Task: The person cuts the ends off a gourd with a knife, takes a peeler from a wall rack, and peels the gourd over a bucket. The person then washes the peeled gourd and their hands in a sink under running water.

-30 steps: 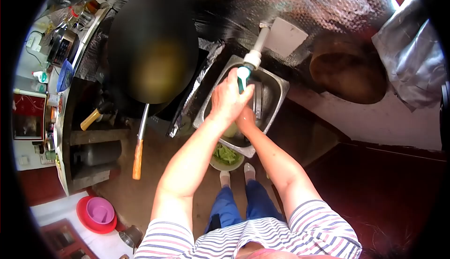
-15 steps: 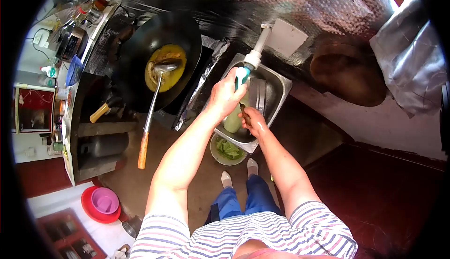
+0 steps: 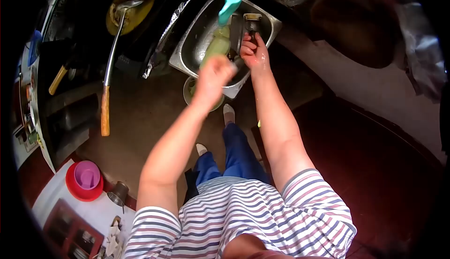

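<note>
In the head view, my right hand [image 3: 255,55] is over the right side of the steel sink [image 3: 194,31], its fingers closed round a dark-handled tool. The tool's wide, squarish head [image 3: 253,18] points away from me and resembles a peeler. My left hand [image 3: 214,79] is above the sink's near edge, fingers curled but smeared by motion, so what it may hold is unclear. Beyond it a pale green gourd-like vegetable [image 3: 218,47] lies in the sink. Beside the vegetable is a broad metal blade [image 3: 236,33]. The tap's turquoise lever [image 3: 229,7] stands over the sink's far end.
To the left, a ladle [image 3: 107,90] rests in a wok with yellow liquid [image 3: 144,6], its handle jutting towards me. A bowl [image 3: 188,97] stands below the sink. Further left are another wooden handle [image 3: 58,79] and pink and red basins [image 3: 87,174].
My left hand has left the tap lever and come back towards me. The right hand with the dark-handled tool has shifted to the sink's right side. The whole view has tilted down.
</note>
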A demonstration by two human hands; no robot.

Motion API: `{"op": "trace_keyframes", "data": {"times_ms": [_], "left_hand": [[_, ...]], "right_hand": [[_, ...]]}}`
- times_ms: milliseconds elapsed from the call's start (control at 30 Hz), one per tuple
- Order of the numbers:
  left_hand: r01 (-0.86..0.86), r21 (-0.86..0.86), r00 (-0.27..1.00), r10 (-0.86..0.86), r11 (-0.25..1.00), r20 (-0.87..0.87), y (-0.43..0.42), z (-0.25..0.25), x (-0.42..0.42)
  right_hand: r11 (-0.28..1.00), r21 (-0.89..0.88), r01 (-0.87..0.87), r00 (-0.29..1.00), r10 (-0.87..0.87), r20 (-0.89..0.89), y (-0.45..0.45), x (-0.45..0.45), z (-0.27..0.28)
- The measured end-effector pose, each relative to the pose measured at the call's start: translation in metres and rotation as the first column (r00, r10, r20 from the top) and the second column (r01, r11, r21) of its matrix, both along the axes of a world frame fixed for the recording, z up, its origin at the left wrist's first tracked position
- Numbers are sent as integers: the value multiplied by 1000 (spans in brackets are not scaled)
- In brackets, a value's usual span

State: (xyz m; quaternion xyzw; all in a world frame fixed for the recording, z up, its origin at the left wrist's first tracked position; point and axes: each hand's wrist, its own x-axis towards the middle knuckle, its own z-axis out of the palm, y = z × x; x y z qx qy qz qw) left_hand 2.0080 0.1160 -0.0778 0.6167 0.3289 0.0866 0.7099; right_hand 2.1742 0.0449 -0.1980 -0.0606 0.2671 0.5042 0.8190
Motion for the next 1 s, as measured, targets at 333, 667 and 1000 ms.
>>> {"op": "trace_keyframes", "data": {"times_ms": [333,667,1000], "left_hand": [[144,-407,989,-144,902,31,-86,4,-66],[330,303,701,-18,894,-713,-46,-152,-180],[-268,294,829,375,917,-415,-20,-118,-336]], "right_hand": [[996,-84,34,997,-39,-60,20,-11,-31],[952,-223,-212,953,252,170,-12,-42,-20],[917,-345,-201,759,369,537,-59,-83,50]]}}
